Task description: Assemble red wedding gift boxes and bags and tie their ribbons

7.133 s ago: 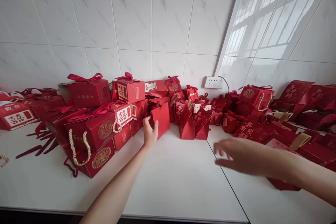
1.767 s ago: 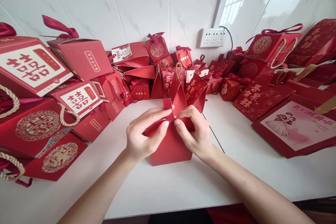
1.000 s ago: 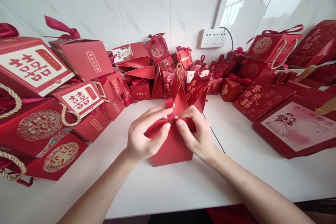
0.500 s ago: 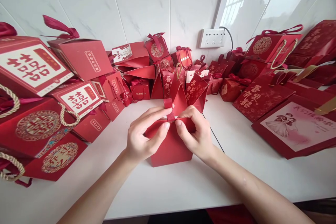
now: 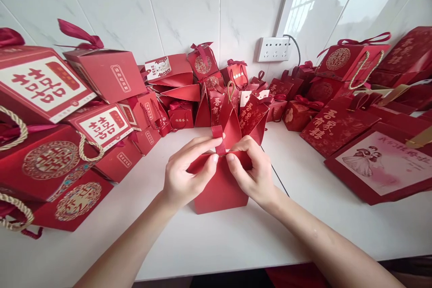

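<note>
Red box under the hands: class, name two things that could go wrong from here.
1. Both hands, left hand and right hand, pinch the ribbon at the red box top; a hard pull might tear the paper.
2. An elbow swing could topple the stacked boxes close by on the left.

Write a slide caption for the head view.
Both hands, left and right, pinch a ribbon atop a red box.
</note>
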`<state>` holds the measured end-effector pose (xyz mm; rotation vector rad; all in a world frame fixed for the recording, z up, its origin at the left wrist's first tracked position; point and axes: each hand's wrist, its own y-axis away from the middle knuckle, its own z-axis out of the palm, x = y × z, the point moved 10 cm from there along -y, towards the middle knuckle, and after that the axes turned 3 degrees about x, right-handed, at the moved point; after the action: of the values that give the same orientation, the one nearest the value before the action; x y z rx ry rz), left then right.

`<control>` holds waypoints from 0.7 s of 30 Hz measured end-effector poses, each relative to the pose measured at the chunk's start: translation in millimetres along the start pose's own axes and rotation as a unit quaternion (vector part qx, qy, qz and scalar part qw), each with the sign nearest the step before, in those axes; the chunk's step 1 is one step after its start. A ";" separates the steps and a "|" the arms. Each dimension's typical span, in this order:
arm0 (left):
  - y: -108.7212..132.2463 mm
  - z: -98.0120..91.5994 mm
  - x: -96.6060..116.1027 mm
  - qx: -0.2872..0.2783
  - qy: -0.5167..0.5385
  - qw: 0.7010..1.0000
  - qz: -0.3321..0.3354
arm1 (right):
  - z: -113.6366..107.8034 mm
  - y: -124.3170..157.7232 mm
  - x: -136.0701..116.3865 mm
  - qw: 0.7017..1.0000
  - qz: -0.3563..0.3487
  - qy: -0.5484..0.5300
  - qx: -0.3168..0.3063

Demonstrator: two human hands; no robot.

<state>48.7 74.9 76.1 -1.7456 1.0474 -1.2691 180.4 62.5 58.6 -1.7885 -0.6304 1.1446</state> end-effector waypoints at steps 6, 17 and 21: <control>0.0 0.6 0.5 -0.004 0.002 1.000 0.000 | 0.8 0.4 0.1 1.000 -0.002 -0.003 -0.003; 0.0 1.0 -2.1 -0.005 0.013 1.000 -0.024 | 0.5 -1.0 -0.2 1.000 0.011 -0.005 -0.004; 0.1 1.2 -2.9 -0.006 0.026 0.999 -0.030 | 0.8 -1.3 0.6 1.000 0.016 -0.012 -0.009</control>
<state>49.3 77.6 74.6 -1.7733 1.0419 -1.3534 180.0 63.9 59.4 -1.8091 -0.6295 1.1869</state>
